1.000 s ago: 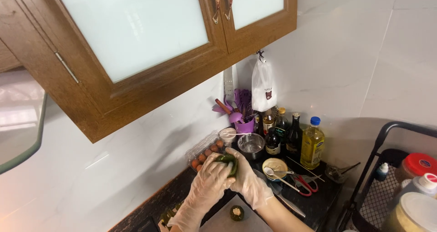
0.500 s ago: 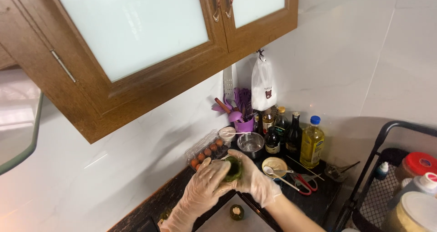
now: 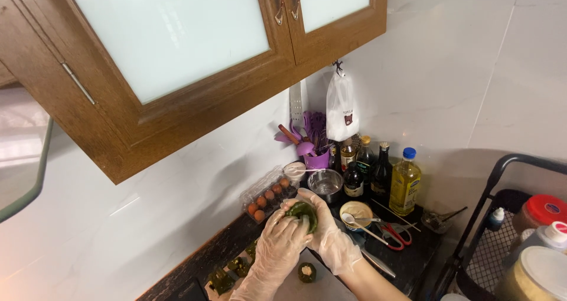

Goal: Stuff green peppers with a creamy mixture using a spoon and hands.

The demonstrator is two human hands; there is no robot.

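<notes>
Seen from the head camera, both gloved hands meet above the near edge of a dark counter (image 3: 413, 259), cupping a green leaf-wrapped parcel (image 3: 303, 211) between them. The left hand (image 3: 282, 248) comes up from below with its fingers curled together against the parcel's near side, and the right hand (image 3: 331, 239) wraps over the far side, fingers bent and closed on the wrap, so the parcel is clamped between the two palms. Only the parcel's top shows; its long axis seems to run roughly from lower left to upper right in the picture, tilted up toward the wall, though the gloves hide too much to be sure. Under the hands lies a pale cutting board (image 3: 307, 286) with one small stuffed green roll (image 3: 306, 272) standing on it, and more green pieces (image 3: 236, 268) sit just left of the board. Behind the hands, a clear egg carton (image 3: 269, 196) with brown eggs rests against the white tiled wall (image 3: 449, 70), beside a steel bowl (image 3: 325, 183) and a small bowl of pale filling (image 3: 356, 211) with a white spoon (image 3: 354, 223) lying in it. Red-handled scissors (image 3: 397, 233) lie near it on the counter. A purple utensil holder (image 3: 316, 156), dark sauce bottles (image 3: 367, 171) and a yellow oil bottle (image 3: 405, 183) stand along the wall. Brown wooden cabinets with frosted glass doors (image 3: 177, 47) hang overhead, and a black wire cart (image 3: 502, 230) stands at the right.
</notes>
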